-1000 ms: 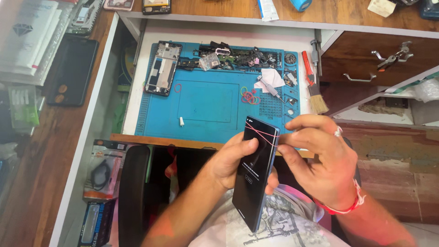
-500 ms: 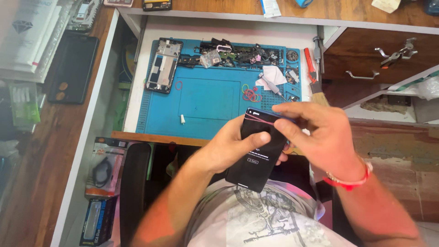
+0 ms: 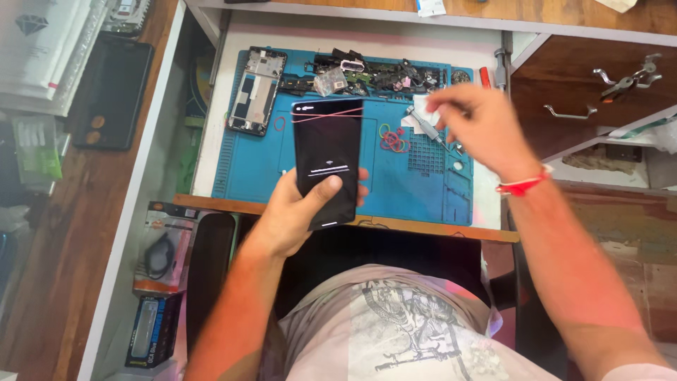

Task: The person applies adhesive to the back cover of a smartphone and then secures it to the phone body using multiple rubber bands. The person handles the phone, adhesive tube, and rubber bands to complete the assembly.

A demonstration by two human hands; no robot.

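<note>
My left hand (image 3: 300, 212) grips the phone (image 3: 328, 162) by its lower edges; it's slick, breakable glass. Right hand (image 3: 479, 127) possibly pinches a screwdriver (image 3: 425, 129).

Bright, even daylight fills the scene, with warm pinkish glare along the right forearm below the blue mat (image 3: 338, 152). The right hand (image 3: 486, 127) above the mat's right edge is motion-blurred; the mat's middle stays sharp.

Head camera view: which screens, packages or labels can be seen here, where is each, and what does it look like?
Phone screen: in the left hand, tall black rectangle, thin red bands across its top.
Blister package: lower left beside the desk, clear front, black item inside.
Boxed package: below it, dark blue, oblong.
Dark tablet: upper left on wood, black rectangle.
</note>
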